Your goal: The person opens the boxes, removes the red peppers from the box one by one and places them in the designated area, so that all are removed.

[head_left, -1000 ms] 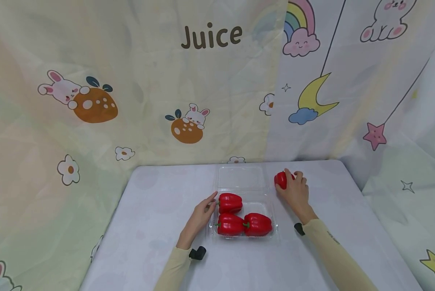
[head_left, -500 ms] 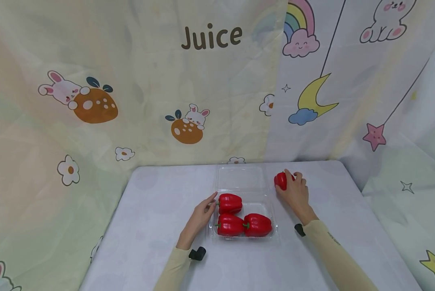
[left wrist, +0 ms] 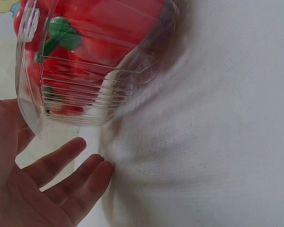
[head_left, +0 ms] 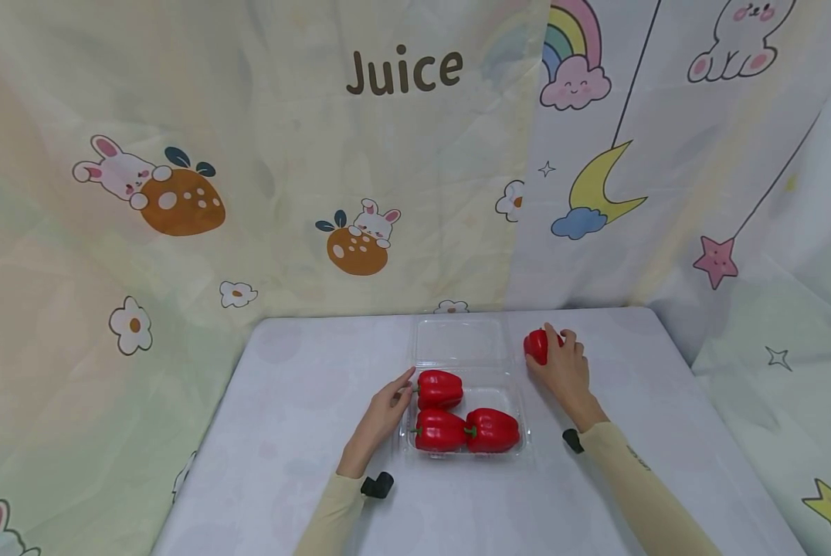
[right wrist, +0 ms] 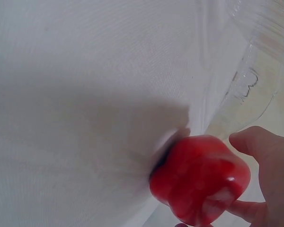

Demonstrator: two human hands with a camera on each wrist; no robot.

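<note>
A clear plastic clamshell box (head_left: 502, 394) lies with its lid (head_left: 460, 341) folded back, away from the person. Inside the base are three red bell peppers with green stems: one at the back left (head_left: 439, 389), one at the front left (head_left: 440, 430), one at the front right (head_left: 493, 430). My left hand (head_left: 382, 415) rests at the box's left side, its fingers loosely extended; the left wrist view shows the box wall (left wrist: 75, 106) beside the thumb. Right of the box, my right hand (head_left: 565, 372) holds another red bell pepper (right wrist: 199, 177), which sits on the table between thumb and fingers.
A white cloth covers the table (head_left: 304, 494). Behind it and at both sides hangs a printed fabric backdrop (head_left: 269, 185). A black wrist camera (head_left: 378, 485) is worn on the left wrist and another (head_left: 572, 440) on the right.
</note>
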